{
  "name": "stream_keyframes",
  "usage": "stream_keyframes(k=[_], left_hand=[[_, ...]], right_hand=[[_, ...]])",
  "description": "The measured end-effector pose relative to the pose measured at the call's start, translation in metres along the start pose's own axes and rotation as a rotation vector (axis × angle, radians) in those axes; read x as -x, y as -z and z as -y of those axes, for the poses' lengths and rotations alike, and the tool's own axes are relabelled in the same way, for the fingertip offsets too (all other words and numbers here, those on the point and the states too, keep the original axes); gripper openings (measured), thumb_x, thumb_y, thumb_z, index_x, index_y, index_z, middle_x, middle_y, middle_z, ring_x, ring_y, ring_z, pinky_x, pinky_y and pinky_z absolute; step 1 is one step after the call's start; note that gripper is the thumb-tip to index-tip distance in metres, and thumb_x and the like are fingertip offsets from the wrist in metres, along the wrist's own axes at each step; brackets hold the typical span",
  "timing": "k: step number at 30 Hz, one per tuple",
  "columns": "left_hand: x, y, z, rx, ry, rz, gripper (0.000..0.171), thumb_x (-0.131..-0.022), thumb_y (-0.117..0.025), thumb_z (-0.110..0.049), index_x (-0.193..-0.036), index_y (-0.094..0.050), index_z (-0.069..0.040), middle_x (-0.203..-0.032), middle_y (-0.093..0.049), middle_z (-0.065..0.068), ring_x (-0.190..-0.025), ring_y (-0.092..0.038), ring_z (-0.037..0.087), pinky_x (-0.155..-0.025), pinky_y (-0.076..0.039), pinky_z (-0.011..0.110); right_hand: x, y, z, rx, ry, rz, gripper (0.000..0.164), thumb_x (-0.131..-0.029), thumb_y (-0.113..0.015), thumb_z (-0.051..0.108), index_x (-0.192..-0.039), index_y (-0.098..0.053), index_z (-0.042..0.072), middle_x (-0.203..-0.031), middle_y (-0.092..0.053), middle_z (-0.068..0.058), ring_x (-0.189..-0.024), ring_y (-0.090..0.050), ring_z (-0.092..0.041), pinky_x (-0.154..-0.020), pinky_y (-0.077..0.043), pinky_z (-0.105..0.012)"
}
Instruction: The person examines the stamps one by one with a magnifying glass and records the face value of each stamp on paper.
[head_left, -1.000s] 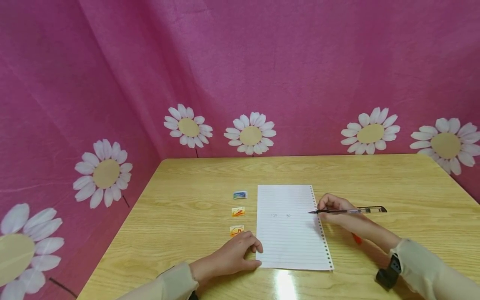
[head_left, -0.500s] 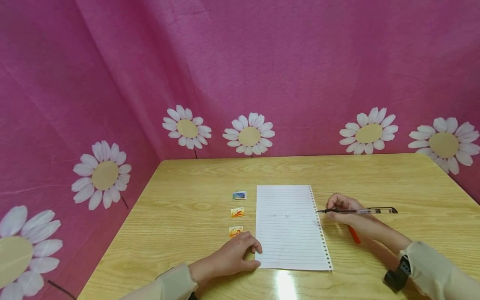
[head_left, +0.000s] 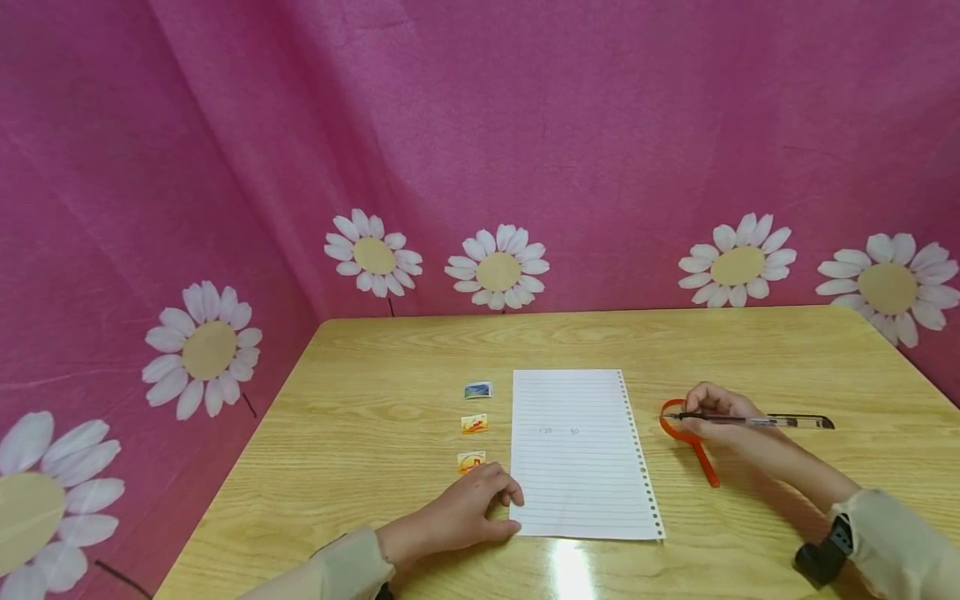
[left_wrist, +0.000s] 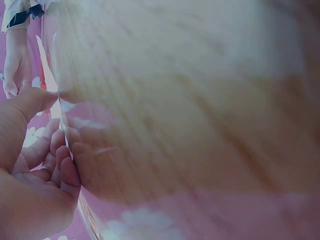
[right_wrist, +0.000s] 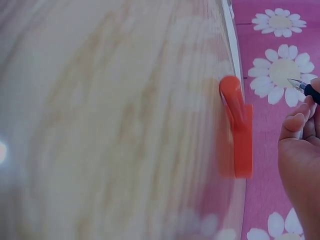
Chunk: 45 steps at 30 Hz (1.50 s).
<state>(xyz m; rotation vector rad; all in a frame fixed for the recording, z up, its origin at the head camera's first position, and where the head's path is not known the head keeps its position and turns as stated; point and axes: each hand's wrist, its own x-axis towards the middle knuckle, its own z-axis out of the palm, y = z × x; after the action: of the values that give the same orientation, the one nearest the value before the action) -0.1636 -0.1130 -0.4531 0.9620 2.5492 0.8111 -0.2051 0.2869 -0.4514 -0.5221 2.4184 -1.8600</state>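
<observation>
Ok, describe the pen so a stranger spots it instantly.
On the wooden table lies a lined sheet. To its right, a right hand holds the pen. It's slim, dark-tipped and raised, unlike the red, ring-headed tool lying on the table.

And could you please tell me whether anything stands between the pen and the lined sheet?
Nothing visible blocks the way from the pen to the lined sheet; the red ring lies lower, on the table.

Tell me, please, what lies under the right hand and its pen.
What looks like a red magnifying glass lies on the table, partly beneath them in the head view. The right hand and pen cover part of it, which cannot be seen.
</observation>
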Motion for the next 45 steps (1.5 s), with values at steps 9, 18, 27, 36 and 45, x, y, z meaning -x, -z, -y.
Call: stream_keyframes(k=[9,18,27,36,45], left_hand=[[0.0,0.0,0.001,-0.009,0.002,-0.005,0.017,-0.088,-0.072,-0.023,-0.101,-0.063,-0.018,-0.091,-0.05,-0.01,-0.088,-0.044,-0.002,-0.084,-0.041,0.015],[0.0,0.0,-0.001,-0.002,0.02,0.004,0.017,-0.088,-0.073,-0.023,-0.101,-0.063,-0.018,-0.091,-0.049,-0.011,-0.088,-0.043,-0.002,-0.084,-0.041,0.015],[0.001,0.002,-0.003,-0.005,0.021,0.005,0.017,-0.088,-0.073,-0.023,-0.101,-0.063,-0.018,-0.091,-0.048,-0.011,-0.088,-0.043,-0.002,-0.083,-0.041,0.015],[0.001,0.003,-0.003,-0.001,-0.001,0.002,0.017,-0.088,-0.072,-0.022,-0.101,-0.063,-0.016,-0.091,-0.05,-0.008,-0.087,-0.043,0.0,-0.082,-0.04,0.016],[0.001,0.001,-0.003,0.007,0.013,0.002,0.016,-0.089,-0.072,-0.023,-0.1,-0.062,-0.018,-0.09,-0.049,-0.01,-0.087,-0.043,-0.001,-0.083,-0.039,0.015]], right_hand=[[0.001,0.014,-0.011,-0.198,0.154,0.053,0.026,-0.091,-0.054,-0.012,-0.093,-0.057,0.014,-0.089,-0.063,0.01,-0.081,-0.06,0.0,-0.069,-0.048,-0.014],[-0.008,0.039,-0.027,-0.437,0.486,0.391,0.037,-0.097,-0.036,-0.015,-0.114,-0.059,0.008,-0.117,-0.067,0.006,-0.106,-0.062,-0.002,-0.089,-0.046,-0.011],[0.012,0.047,-0.028,-0.219,0.374,0.061,0.035,-0.092,-0.047,-0.017,-0.1,-0.062,0.014,-0.101,-0.067,0.013,-0.091,-0.061,0.004,-0.076,-0.045,-0.009],[0.026,0.052,-0.026,-0.137,0.224,-0.119,0.034,-0.089,-0.051,-0.019,-0.094,-0.061,0.014,-0.093,-0.066,0.015,-0.083,-0.06,0.004,-0.07,-0.045,-0.011],[0.034,0.059,-0.017,0.023,0.044,-0.176,0.034,-0.096,-0.056,-0.001,-0.122,-0.051,0.019,-0.093,-0.066,0.013,-0.08,-0.062,0.0,-0.063,-0.049,-0.022]])
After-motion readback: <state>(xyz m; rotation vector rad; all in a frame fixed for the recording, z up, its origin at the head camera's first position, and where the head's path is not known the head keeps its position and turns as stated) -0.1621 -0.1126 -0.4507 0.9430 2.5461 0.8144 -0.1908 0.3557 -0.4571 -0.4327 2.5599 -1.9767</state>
